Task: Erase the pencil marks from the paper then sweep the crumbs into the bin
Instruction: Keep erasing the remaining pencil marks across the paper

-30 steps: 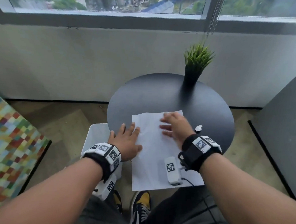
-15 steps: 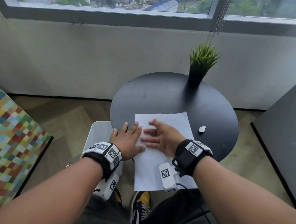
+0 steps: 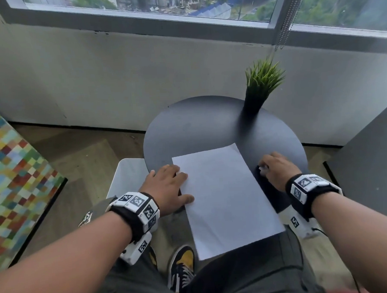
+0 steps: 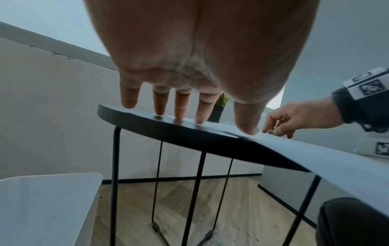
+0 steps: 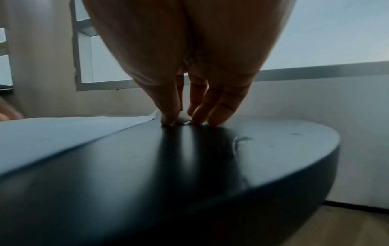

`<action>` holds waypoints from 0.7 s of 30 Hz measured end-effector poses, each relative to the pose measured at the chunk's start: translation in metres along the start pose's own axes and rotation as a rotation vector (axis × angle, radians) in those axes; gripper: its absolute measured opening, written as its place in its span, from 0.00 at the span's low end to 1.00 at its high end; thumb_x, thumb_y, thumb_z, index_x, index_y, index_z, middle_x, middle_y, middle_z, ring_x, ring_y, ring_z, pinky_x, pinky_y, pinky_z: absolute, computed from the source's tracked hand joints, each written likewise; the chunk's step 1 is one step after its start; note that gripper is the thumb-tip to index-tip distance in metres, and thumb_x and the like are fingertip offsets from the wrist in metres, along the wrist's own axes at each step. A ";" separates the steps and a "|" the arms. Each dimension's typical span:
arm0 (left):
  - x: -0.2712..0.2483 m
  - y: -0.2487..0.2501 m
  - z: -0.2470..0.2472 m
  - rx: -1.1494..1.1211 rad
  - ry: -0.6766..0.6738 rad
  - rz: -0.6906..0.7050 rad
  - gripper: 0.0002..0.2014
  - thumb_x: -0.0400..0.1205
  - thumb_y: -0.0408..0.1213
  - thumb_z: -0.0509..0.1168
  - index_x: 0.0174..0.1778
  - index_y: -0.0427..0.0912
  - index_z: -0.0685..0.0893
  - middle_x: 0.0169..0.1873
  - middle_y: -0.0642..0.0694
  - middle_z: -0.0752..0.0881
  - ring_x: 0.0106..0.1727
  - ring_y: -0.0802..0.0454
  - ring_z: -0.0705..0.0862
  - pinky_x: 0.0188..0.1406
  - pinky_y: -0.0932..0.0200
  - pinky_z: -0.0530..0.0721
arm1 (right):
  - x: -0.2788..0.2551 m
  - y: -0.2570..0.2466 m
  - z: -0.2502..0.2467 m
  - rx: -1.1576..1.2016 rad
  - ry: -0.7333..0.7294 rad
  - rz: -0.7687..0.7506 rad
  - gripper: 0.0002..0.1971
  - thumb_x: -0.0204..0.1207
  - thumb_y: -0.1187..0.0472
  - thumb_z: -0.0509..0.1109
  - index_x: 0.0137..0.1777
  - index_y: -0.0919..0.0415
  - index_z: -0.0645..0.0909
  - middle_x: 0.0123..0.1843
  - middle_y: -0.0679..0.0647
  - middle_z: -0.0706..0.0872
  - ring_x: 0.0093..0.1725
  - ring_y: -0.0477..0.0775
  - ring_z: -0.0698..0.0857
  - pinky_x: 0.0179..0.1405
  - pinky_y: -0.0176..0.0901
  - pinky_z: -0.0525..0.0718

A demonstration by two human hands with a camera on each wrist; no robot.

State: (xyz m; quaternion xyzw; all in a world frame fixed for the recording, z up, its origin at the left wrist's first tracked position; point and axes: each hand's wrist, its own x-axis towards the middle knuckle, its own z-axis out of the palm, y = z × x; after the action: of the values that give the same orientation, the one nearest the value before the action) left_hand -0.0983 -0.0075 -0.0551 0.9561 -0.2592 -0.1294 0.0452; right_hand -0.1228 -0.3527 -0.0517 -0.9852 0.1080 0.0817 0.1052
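A white sheet of paper (image 3: 224, 196) lies on the round black table (image 3: 209, 125), its near end hanging over the front edge. My left hand (image 3: 167, 185) lies flat, with straight fingers on the table and the thumb on the paper's left edge (image 4: 248, 129). My right hand (image 3: 272, 167) is on the table just right of the paper. Its thumb and fingers pinch a small white eraser (image 5: 185, 119), seen as a white speck (image 3: 262, 168) in the head view. No pencil marks or crumbs are clear on the sheet.
A white bin (image 3: 127, 176) stands on the floor, left of the table and below my left hand (image 4: 46, 208). A potted grass plant (image 3: 261, 84) stands at the table's back right. A dark cabinet (image 3: 368, 159) is on the right.
My right hand left the paper, moved right and closed its fingertips on the eraser. The paper now lies turned slightly. The left hand stays at the left edge.
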 end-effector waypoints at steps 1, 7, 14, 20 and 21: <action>-0.002 0.002 0.000 0.020 0.017 0.023 0.35 0.78 0.69 0.57 0.80 0.58 0.65 0.78 0.51 0.63 0.82 0.49 0.58 0.79 0.43 0.60 | 0.002 -0.002 -0.006 -0.001 -0.011 0.033 0.04 0.78 0.55 0.67 0.50 0.53 0.78 0.56 0.57 0.79 0.56 0.62 0.79 0.55 0.50 0.78; -0.014 0.031 -0.009 0.109 -0.043 0.152 0.34 0.79 0.71 0.51 0.78 0.57 0.68 0.67 0.48 0.71 0.69 0.45 0.70 0.69 0.42 0.71 | 0.013 -0.046 -0.038 0.307 0.055 0.077 0.10 0.79 0.54 0.66 0.45 0.59 0.73 0.43 0.59 0.86 0.42 0.64 0.84 0.41 0.48 0.78; 0.014 0.046 -0.023 -0.148 -0.052 0.181 0.29 0.83 0.63 0.58 0.80 0.60 0.68 0.71 0.51 0.72 0.75 0.49 0.70 0.74 0.42 0.69 | 0.010 -0.093 -0.005 0.390 -0.148 -0.071 0.06 0.75 0.53 0.71 0.42 0.54 0.79 0.31 0.50 0.88 0.28 0.49 0.84 0.31 0.39 0.77; 0.063 0.000 -0.028 0.011 -0.128 0.030 0.52 0.71 0.76 0.62 0.86 0.57 0.48 0.87 0.57 0.41 0.87 0.48 0.43 0.81 0.29 0.52 | 0.008 -0.087 -0.011 0.301 -0.287 -0.094 0.02 0.79 0.56 0.69 0.47 0.53 0.82 0.36 0.52 0.89 0.33 0.51 0.85 0.33 0.44 0.85; 0.067 -0.001 -0.028 0.042 -0.151 0.043 0.54 0.70 0.78 0.61 0.87 0.57 0.47 0.86 0.58 0.39 0.87 0.48 0.41 0.80 0.27 0.50 | 0.010 -0.091 -0.016 0.325 -0.305 -0.114 0.03 0.79 0.56 0.69 0.48 0.53 0.83 0.36 0.54 0.89 0.32 0.51 0.85 0.35 0.47 0.87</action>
State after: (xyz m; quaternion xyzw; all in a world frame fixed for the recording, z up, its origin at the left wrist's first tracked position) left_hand -0.0346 -0.0405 -0.0435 0.9385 -0.2852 -0.1945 0.0083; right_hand -0.0900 -0.2718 -0.0209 -0.9360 0.0469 0.2053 0.2821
